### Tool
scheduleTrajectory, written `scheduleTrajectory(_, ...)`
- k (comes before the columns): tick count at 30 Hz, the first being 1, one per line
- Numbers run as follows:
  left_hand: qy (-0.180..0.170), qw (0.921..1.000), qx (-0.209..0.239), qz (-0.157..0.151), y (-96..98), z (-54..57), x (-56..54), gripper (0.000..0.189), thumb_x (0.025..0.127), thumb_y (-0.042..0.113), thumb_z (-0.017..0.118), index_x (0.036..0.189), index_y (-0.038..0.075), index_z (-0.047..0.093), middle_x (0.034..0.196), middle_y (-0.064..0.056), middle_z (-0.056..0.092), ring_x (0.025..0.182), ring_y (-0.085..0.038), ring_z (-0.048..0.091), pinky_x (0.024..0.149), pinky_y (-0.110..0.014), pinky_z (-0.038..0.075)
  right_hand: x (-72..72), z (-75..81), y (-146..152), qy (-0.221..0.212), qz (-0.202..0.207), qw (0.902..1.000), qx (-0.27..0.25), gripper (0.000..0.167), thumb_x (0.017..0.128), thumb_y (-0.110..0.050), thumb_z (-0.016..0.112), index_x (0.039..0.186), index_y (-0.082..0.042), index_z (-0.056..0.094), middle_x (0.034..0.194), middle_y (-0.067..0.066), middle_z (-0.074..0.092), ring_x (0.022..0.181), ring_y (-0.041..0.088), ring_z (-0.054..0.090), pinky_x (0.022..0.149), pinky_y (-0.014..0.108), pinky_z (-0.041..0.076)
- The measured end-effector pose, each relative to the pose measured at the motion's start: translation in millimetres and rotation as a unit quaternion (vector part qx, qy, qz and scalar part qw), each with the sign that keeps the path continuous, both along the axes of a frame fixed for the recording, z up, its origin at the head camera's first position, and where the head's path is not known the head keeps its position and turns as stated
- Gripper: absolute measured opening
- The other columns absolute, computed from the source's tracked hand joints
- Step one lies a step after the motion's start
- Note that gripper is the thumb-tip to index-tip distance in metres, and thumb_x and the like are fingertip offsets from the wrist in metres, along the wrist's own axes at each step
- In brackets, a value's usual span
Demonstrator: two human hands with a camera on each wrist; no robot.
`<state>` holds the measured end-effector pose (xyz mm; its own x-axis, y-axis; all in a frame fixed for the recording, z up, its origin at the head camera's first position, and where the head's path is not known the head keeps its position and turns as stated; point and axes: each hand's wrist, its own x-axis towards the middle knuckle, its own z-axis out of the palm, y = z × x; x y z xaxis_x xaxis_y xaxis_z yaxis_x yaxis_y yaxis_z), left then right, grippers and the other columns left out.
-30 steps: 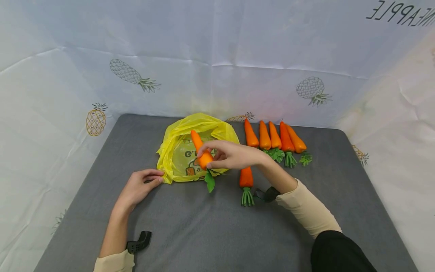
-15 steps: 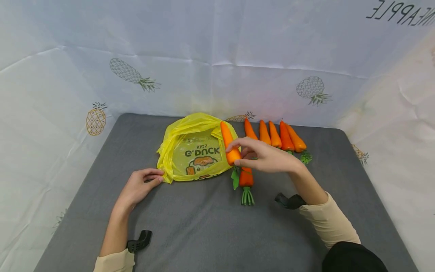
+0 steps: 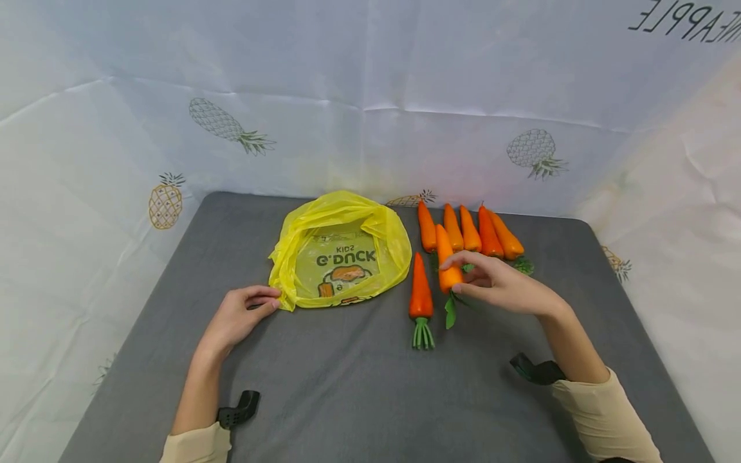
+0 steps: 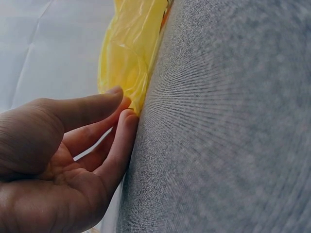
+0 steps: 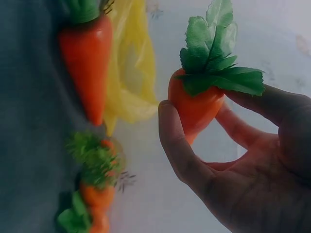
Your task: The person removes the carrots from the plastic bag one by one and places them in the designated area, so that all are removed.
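Observation:
My right hand [image 3: 500,283] pinches an orange carrot [image 3: 444,257] by its thick end, above the table just right of a single carrot [image 3: 420,289] that lies there. In the right wrist view the held carrot [image 5: 194,109] shows its green leaves [image 5: 214,63] on top. A yellow plastic bag [image 3: 399,244] lies with its mouth spread, duck lettering showing inside. At the bag's near left corner my left hand [image 3: 240,315] pinches the edge. Up close, the left wrist view has thumb and fingers on the bag [image 4: 129,53].
Several carrots [image 3: 469,231] lie in a row along the far right side of the grey table [image 3: 324,386]. A white cloth [image 3: 370,64] with pineapple prints hangs behind the table's far edge. Each wrist wears a black camera strap.
My right hand has moved right with the carrot, from over the bag past the single lying carrot. The bag's inside now shows fully. My left hand stays at the bag's corner.

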<state>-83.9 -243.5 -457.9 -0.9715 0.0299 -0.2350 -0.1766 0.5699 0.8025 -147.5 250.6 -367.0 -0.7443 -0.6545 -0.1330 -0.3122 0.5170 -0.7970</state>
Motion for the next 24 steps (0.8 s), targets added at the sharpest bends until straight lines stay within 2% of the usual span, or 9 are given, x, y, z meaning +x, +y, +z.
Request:
scheduleTrajectory(7, 0.008, 1.0, 0.004, -0.005, -0.5, 0.4, 1.3, 0.033, 0.109, 0.024, 0.069, 0.135, 0.005, 0.073, 0.13, -0.017, 0.077, 0.118, -0.023, 0.071, 0.086, -0.017, 0.052, 13.7, -19.1, 26, -0.04, -0.017, 0.9991, -0.004, 0.036, 0.11, -0.017, 0.065, 0.145, -0.01, 0.057, 0.127, 0.014, 0.068, 0.093, 0.017, 0.072, 0.076, 0.032, 0.057)
scheduleTrajectory(13, 0.007, 1.0, -0.001, -0.003, -1.0, 0.0, 1.7, 0.033, 0.109, 0.025, 0.07, 0.135, 0.005, 0.074, 0.129, -0.017, 0.077, 0.118, -0.024, 0.072, 0.087, -0.018, 0.052, 21.9, -33.2, 37, -0.055, -0.025, 0.9982, 0.003, 0.038, 0.111, -0.017, 0.065, 0.146, -0.007, 0.056, 0.131, 0.017, 0.066, 0.092, 0.02, 0.072, 0.073, 0.03, 0.055)
scheduleTrajectory(20, 0.008, 1.0, 0.001, -0.004, -0.9, -0.6, 1.0, 0.033, 0.108, 0.025, 0.07, 0.134, 0.005, 0.074, 0.129, -0.016, 0.078, 0.117, -0.022, 0.071, 0.086, -0.018, 0.052, 29.8, -44.5, 44, -0.068, -0.035, 0.9971, 0.003, 0.037, 0.111, -0.016, 0.064, 0.145, -0.004, 0.055, 0.112, 0.015, 0.064, 0.075, 0.026, 0.064, 0.061, 0.032, 0.046)
scheduleTrajectory(24, 0.01, 0.9999, 0.007, -0.003, -0.5, -0.6, 0.1, 0.032, 0.108, 0.023, 0.071, 0.134, 0.004, 0.074, 0.128, -0.016, 0.078, 0.115, -0.02, 0.071, 0.085, -0.017, 0.052, 31.8, -50.3, 47, -0.071, -0.033, 0.9969, 0.001, 0.037, 0.111, -0.015, 0.063, 0.145, -0.003, 0.054, 0.115, 0.018, 0.063, 0.073, 0.025, 0.063, 0.062, 0.031, 0.047)
